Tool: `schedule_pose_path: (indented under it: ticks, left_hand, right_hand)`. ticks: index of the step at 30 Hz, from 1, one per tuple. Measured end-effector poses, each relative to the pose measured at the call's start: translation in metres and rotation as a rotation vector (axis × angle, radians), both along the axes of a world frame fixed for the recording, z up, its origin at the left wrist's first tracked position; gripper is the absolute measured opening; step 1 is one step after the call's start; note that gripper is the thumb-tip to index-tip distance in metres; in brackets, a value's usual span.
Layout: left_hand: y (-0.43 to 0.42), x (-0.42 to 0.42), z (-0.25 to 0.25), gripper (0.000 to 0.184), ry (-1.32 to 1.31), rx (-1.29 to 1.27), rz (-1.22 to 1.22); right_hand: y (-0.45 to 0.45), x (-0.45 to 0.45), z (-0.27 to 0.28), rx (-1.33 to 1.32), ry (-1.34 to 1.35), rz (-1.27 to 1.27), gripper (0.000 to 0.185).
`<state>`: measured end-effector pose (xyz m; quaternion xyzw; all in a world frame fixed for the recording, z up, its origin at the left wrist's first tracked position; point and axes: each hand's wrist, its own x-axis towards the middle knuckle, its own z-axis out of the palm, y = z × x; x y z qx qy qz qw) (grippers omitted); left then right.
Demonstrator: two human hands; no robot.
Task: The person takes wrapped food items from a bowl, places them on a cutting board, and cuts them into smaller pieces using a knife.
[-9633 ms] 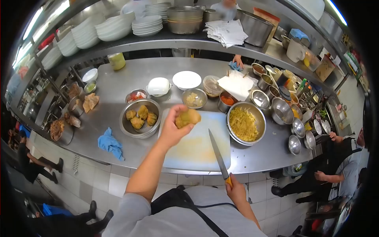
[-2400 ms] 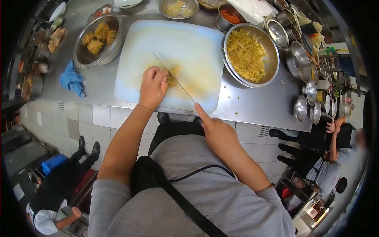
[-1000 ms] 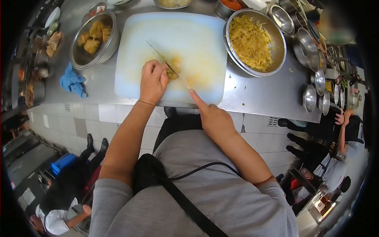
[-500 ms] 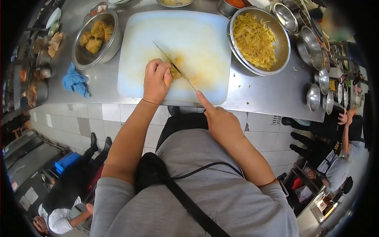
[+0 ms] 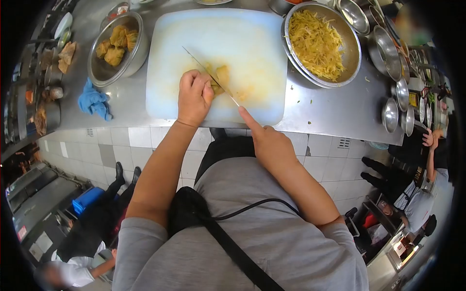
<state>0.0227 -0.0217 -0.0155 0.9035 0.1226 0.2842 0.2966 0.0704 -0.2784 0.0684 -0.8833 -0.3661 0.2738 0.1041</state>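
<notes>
My left hand (image 5: 194, 96) has its fingers curled on a greenish-brown vegetable (image 5: 216, 88) on the white cutting board (image 5: 257, 43). Closed round the knife's handle, with the forefinger stretched along the blade's back, is my right hand (image 5: 273, 145); the handle itself is hidden. The blade of the knife (image 5: 199, 63) lies slantwise against the vegetable, its tip pointing away to the upper left. A small cut piece (image 5: 223, 73) rests beyond the blade. Yellowish stains mark the board around it.
Left of the board a steel bowl (image 5: 97, 72) holds several brown-green vegetable lumps (image 5: 114, 56), with a blue cloth (image 5: 93, 101) nearby. Yellow-green shreds (image 5: 315, 46) fill a bowl at right, beside several small steel bowls (image 5: 390, 115). Other people (image 5: 422, 199) stand at the far right and lower left.
Earlier my left hand held the vegetable up above the board; now it presses it down under the knife. In the last second a cut piece has come apart beyond the blade. The view has tilted down.
</notes>
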Motion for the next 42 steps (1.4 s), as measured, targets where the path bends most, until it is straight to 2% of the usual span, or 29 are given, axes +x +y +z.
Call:
schedule_pose_path:
  ticks: [6, 9, 13, 15, 18, 23, 25, 30, 33, 38, 40, 42]
  left_hand:
    - [-0.001, 0.002, -0.004, 0.018, -0.045, -0.051, 0.031]
    - [-0.001, 0.002, -0.001, 0.018, -0.041, -0.055, 0.020]
    - [-0.002, 0.000, -0.002, 0.018, -0.045, -0.041, 0.003]
    - [0.000, 0.002, -0.001, 0.018, -0.048, -0.036, -0.005]
    - [0.000, 0.003, -0.002, 0.018, -0.060, -0.015, 0.012]
    - [-0.002, 0.001, -0.002, 0.018, -0.050, -0.047, 0.009]
    - [-0.001, 0.002, 0.000, 0.018, -0.046, -0.051, 0.006]
    - [-0.001, 0.001, -0.001, 0.017, -0.042, -0.014, 0.009]
    - [-0.001, 0.001, 0.000, 0.016, -0.040, -0.020, 0.024]
    - [0.000, 0.000, -0.002, 0.016, -0.041, -0.049, 0.034]
    - [0.000, 0.000, -0.002, 0.017, -0.032, -0.048, 0.026]
    - [-0.001, 0.000, -0.003, 0.017, -0.029, -0.072, 0.030]
  right_hand:
    - [-0.054, -0.011, 0.088, -0.047, 0.080, 0.011, 0.074]
    - [-0.068, -0.014, 0.102, -0.097, 0.169, -0.014, 0.073]
    - [-0.036, -0.011, 0.032, -0.099, 0.119, 0.001, 0.073]
    - [-0.014, -0.005, 0.007, -0.007, 0.060, -0.018, 0.073]
    - [-0.016, -0.002, 0.048, -0.117, 0.120, -0.019, 0.073]
    - [-0.067, -0.016, 0.105, -0.112, 0.125, -0.001, 0.072]
    - [-0.065, -0.017, 0.096, -0.110, 0.149, -0.023, 0.073]
    - [-0.007, -0.010, 0.002, 0.061, 0.020, -0.020, 0.073]
    - [-0.005, -0.007, 0.026, 0.044, 0.024, -0.014, 0.073]
    - [-0.062, -0.019, 0.102, -0.058, 0.112, 0.002, 0.074]
    - [-0.064, -0.019, 0.100, -0.073, 0.143, -0.013, 0.074]
    - [-0.059, -0.019, 0.073, -0.036, 0.118, 0.002, 0.074]
